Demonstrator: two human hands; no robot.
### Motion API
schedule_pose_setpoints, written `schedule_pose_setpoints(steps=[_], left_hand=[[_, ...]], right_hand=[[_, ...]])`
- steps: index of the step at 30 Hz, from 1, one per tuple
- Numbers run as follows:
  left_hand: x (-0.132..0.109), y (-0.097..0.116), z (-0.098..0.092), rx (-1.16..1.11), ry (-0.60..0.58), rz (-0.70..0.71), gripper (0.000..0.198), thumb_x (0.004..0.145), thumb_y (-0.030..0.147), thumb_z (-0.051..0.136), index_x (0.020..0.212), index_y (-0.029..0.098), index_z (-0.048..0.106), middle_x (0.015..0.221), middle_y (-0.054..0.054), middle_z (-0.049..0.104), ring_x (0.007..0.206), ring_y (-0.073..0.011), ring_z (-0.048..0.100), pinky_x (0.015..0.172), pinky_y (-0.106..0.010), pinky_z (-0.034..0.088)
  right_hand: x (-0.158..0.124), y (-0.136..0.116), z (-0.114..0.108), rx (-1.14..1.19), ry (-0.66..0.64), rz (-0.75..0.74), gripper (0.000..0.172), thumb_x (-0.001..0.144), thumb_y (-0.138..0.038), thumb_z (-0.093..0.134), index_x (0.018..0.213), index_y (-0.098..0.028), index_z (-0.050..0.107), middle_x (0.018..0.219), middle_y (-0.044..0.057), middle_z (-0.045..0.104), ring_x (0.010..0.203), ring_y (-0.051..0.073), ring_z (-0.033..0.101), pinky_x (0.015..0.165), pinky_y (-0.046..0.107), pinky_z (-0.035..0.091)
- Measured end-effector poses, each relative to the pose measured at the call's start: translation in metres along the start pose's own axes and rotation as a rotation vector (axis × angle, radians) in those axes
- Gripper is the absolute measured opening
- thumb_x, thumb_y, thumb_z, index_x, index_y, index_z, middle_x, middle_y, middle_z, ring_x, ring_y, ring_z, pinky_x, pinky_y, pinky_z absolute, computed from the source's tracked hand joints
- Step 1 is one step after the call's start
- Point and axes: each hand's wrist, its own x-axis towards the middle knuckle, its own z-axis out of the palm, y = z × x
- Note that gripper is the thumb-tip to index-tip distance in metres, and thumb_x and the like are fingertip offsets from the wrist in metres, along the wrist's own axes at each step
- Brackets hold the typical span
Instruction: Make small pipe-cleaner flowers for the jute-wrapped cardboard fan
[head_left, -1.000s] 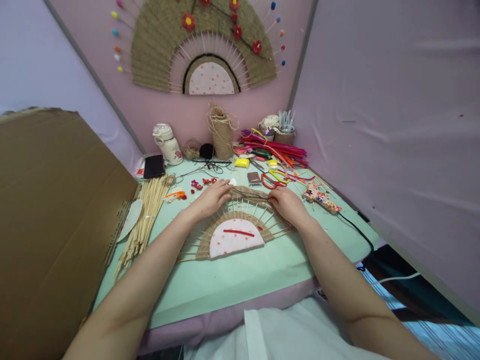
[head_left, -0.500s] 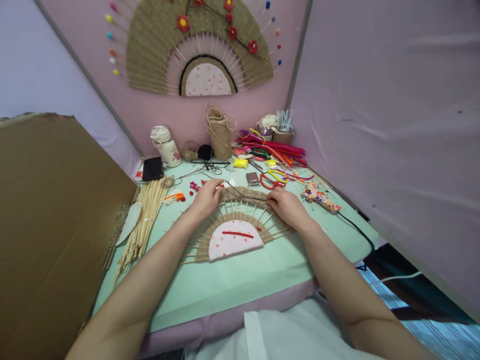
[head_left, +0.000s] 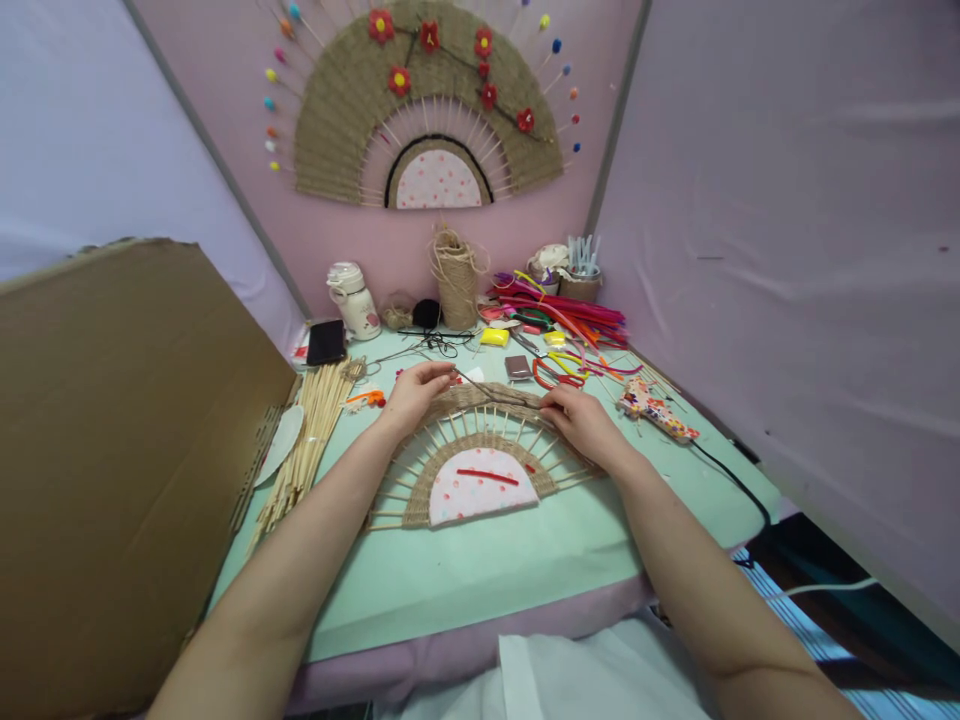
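A thin dark twig-like strand stretches between my two hands, just over the upper woven band of a half-round twine fan. My left hand pinches the strand's left end. At the other end, my right hand has its fingers closed on it, close to the woven band. Whether the strand touches the weave I cannot tell. Pale sticks radiate from the fan's inner twine arc, and a pink-dotted white half-disc forms its base. On that half-disc lies a short red strip.
Bundled sticks lie at left beside a cardboard sheet. Behind my hands are red-handled scissors, a twine cone, colourful pipe cleaners and a bottle. A patterned glue gun with its cord lies right. A finished fan hangs on the wall.
My view has shifted, so everything sits a little further right and most of it lower. Both hands keep hold of the strand, which now looks slightly lower at its left end against the weave.
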Motion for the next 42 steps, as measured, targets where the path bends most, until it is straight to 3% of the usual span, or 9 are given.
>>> schedule_pose_setpoints(steps=[8,12,18,21,32,42], left_hand=[[0.002,-0.012,0.006,-0.148,-0.052,-0.089,0.037,0.075,0.02,0.06,0.112,0.013,0.059,0.117,-0.015,0.063,0.101,-0.0192,0.063,0.092,-0.036,0.049],[0.005,-0.02,0.005,0.029,-0.048,-0.036,0.036,0.075,0.022,0.058,0.11,0.014,0.061,0.115,-0.013,0.064,0.099,-0.0193,0.063,0.089,-0.036,0.05],[0.004,-0.021,0.005,0.49,-0.066,0.247,0.027,0.077,0.025,0.054,0.099,0.016,0.067,0.104,-0.009,0.067,0.093,-0.0193,0.062,0.086,-0.035,0.049],[0.0,-0.018,0.007,0.599,-0.113,0.294,0.025,0.077,0.028,0.056,0.095,0.017,0.069,0.099,-0.008,0.067,0.091,-0.0195,0.061,0.081,-0.033,0.05],[-0.005,-0.022,0.008,0.753,-0.289,0.325,0.026,0.073,0.028,0.06,0.096,0.02,0.069,0.084,-0.005,0.067,0.075,-0.0178,0.06,0.072,-0.031,0.049],[-0.011,-0.009,0.009,0.775,-0.364,0.33,0.022,0.074,0.026,0.056,0.09,0.021,0.071,0.089,-0.005,0.07,0.082,-0.0195,0.062,0.079,-0.033,0.048]], right_hand=[[0.0,0.001,-0.002,-0.194,-0.036,0.058,0.011,0.084,-0.018,0.051,0.081,-0.017,0.061,0.087,0.006,0.061,0.084,0.017,0.053,0.074,0.026,0.038],[0.0,0.002,-0.003,-0.258,-0.04,0.097,0.012,0.085,-0.018,0.05,0.081,-0.018,0.061,0.088,0.005,0.061,0.085,0.017,0.053,0.073,0.025,0.037],[0.0,0.002,-0.003,-0.3,-0.052,0.136,0.013,0.085,-0.017,0.05,0.082,-0.018,0.062,0.089,0.005,0.061,0.088,0.017,0.053,0.073,0.025,0.037],[-0.001,0.002,-0.003,-0.321,-0.061,0.154,0.012,0.084,-0.018,0.051,0.081,-0.018,0.063,0.089,0.005,0.062,0.088,0.017,0.053,0.072,0.025,0.036],[0.001,0.004,-0.001,-0.319,-0.082,0.168,0.013,0.083,-0.016,0.052,0.08,-0.019,0.064,0.088,0.005,0.062,0.086,0.017,0.054,0.071,0.024,0.036],[-0.001,0.01,0.001,-0.324,-0.051,0.174,0.013,0.084,-0.017,0.051,0.083,-0.019,0.064,0.09,0.005,0.062,0.09,0.017,0.054,0.073,0.025,0.036]])
